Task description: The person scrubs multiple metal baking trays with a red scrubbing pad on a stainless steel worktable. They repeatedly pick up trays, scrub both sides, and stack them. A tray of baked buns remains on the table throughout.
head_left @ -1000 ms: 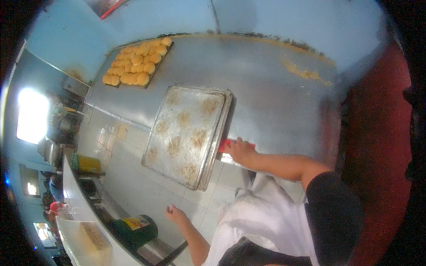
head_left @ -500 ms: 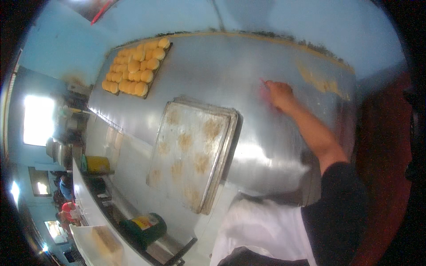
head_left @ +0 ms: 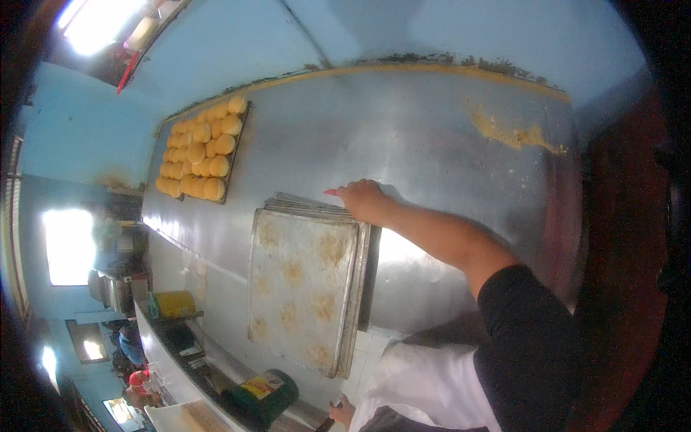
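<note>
My right hand (head_left: 366, 201) is closed on a small pink thing (head_left: 331, 192); only a tip of it shows past the fingers, so its kind is unclear. The hand is over the far right corner of a stack of metal baking trays (head_left: 302, 284). The top tray has several brownish round marks. The trays lie on a metal-topped table (head_left: 425, 129). At the lower edge, my left hand (head_left: 342, 413) shows only in part, its fingers curled near a dark bar; what it holds I cannot make out.
At the table's far left sits a dark tray loaded with several golden buns (head_left: 196, 153). A blue wall (head_left: 461, 29) runs behind the table. Left of the trays stand a green bucket (head_left: 263, 396) and a yellow container (head_left: 173, 304). People (head_left: 140, 385) are in the left background.
My right hand has come left and nearer, from the open tabletop to the trays, still with the pink thing. My left hand has come into view below. The whole view has shifted.
</note>
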`<state>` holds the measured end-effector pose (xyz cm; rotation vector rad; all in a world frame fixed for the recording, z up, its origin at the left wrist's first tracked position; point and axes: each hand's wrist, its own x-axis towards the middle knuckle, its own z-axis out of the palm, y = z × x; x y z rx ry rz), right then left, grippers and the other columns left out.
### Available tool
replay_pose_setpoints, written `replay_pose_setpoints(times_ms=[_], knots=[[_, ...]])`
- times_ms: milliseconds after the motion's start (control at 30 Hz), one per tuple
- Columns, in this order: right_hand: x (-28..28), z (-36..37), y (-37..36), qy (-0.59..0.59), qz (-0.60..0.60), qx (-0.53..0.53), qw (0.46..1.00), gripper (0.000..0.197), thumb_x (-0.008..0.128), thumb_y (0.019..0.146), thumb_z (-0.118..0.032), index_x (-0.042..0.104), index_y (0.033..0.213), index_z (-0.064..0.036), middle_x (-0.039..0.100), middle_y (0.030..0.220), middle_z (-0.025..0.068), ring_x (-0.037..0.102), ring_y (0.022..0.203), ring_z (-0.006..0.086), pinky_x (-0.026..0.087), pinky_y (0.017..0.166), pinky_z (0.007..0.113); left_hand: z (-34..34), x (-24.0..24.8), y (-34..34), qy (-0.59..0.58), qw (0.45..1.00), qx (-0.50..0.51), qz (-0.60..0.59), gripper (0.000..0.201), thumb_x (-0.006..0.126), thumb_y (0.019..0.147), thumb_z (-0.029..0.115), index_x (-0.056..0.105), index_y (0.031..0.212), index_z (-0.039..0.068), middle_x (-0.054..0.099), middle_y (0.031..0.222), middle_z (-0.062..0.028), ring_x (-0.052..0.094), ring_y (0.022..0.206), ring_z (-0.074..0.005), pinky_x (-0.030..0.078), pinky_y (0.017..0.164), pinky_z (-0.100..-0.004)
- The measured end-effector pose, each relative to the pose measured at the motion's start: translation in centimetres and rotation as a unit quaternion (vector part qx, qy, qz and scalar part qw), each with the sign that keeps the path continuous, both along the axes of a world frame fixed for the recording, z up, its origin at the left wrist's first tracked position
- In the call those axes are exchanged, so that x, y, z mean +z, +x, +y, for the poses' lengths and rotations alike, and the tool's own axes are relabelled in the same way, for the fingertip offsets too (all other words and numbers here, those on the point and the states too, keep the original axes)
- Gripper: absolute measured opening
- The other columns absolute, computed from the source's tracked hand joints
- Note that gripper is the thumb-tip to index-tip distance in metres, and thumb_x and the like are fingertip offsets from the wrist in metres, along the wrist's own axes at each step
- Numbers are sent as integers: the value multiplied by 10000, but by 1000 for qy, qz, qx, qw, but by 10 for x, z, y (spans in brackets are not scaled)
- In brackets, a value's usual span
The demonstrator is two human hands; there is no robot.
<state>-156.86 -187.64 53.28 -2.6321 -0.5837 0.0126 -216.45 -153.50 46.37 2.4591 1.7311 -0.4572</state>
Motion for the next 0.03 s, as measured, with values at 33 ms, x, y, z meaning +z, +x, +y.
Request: replay_pose_setpoints(times_ms=[33], knots=[[-3, -4, -2, -39, -34, -10, 999, 192, 535, 853, -109, 671, 961, -26, 700, 882, 162, 688, 824, 341, 530, 705, 505, 14, 5, 1, -2, 1000, -3, 1, 721, 673, 835, 507, 463, 1356, 54, 451, 1341, -237, 394, 1255, -383, 336, 1003, -561]])
